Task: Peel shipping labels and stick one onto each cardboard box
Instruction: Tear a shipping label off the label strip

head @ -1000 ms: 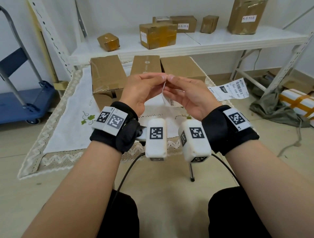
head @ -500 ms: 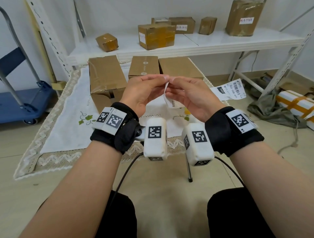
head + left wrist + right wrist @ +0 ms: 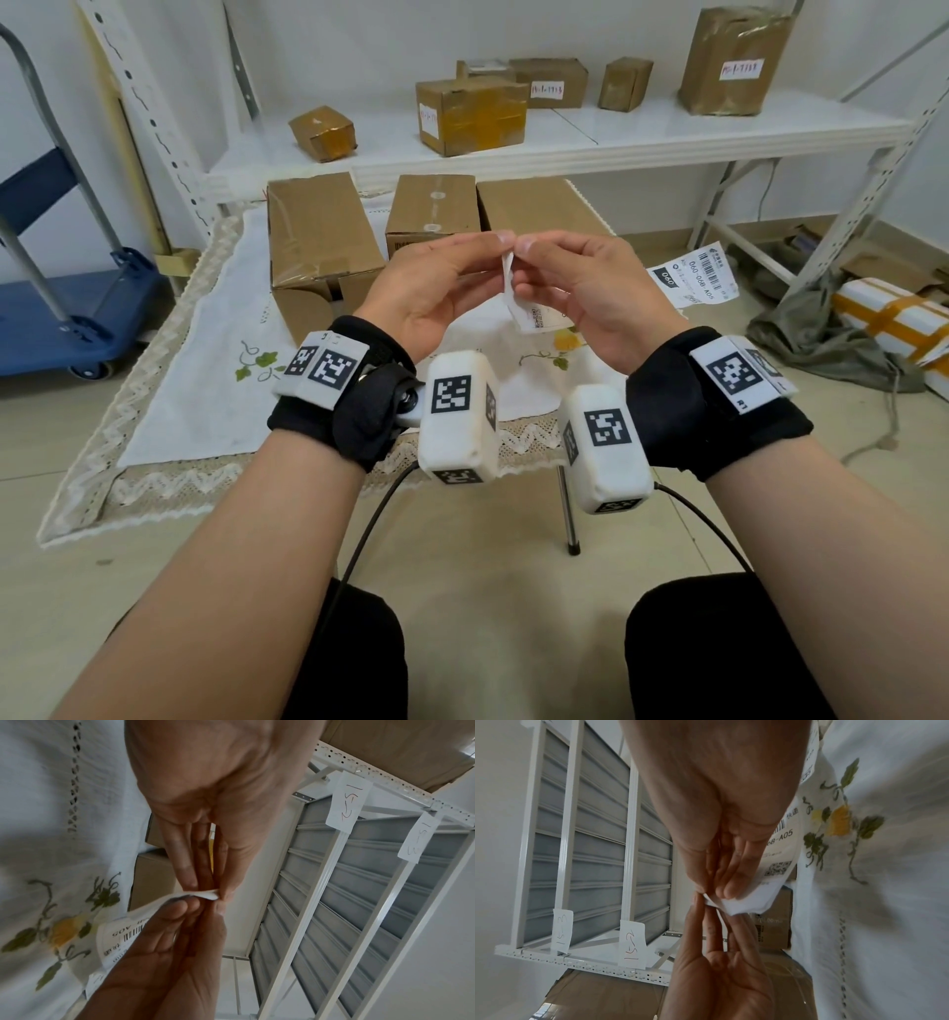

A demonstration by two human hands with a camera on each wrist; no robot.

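Observation:
Both hands are raised over the near half of the table and meet at the top corner of a white shipping label [image 3: 534, 316]. My left hand [image 3: 500, 240] pinches that corner between thumb and fingertips. My right hand [image 3: 525, 246] pinches it from the other side, and the rest of the label hangs down behind the right palm. The wrist views show the same pinch: left hand [image 3: 205, 890], label [image 3: 120, 935], right hand [image 3: 713, 890], label [image 3: 780, 860]. Behind the hands stand three cardboard boxes: left [image 3: 318, 231], middle [image 3: 436, 205], right [image 3: 539, 208].
The boxes stand on a white embroidered tablecloth [image 3: 205, 370]. More label sheets [image 3: 693, 277] lie at the table's right edge. A white shelf [image 3: 565, 149] behind holds several taped boxes. A blue trolley [image 3: 67, 308] stands left; an olive cloth [image 3: 821, 334] and a wrapped parcel lie on the floor right.
Both hands keep their pinch on the label's top corner and have barely moved. The label's lower part now hangs a little more into view below the right hand.

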